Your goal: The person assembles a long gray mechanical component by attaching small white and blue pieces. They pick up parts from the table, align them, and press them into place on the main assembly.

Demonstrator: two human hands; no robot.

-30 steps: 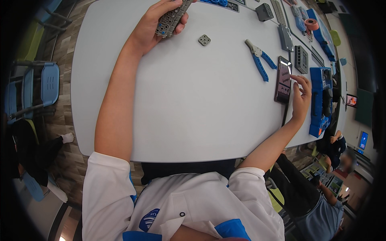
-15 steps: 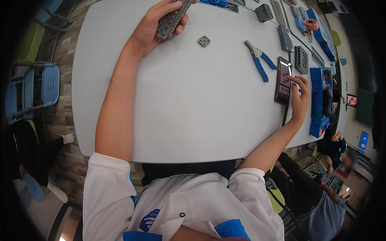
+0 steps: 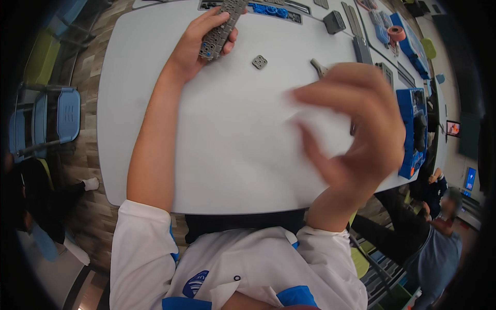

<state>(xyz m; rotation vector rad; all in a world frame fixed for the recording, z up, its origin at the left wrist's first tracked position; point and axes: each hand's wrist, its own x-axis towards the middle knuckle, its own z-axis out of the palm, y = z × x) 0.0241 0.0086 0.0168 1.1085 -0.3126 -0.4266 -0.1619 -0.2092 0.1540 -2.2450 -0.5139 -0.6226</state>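
My left hand is closed around a long grey plastic construction piece with holes and small blue pins, held above the far side of the table. My right hand is raised close to the camera and blurred. Its thumb and fingers curve apart with nothing between them. Behind it, only the grey tip of the cutting pliers shows, and the phone is almost wholly covered. A small grey square plate with holes lies between the hands.
To the right stands a blue tray of parts. A grey block, an orange tape roll and a blue parts tray lie along the far side. People sit at the lower right, with another at the left beside blue chairs.
My right hand has left the phone and come up and leftward toward the camera, now covering the phone and the pliers' handles. My left hand keeps its hold on the grey piece.
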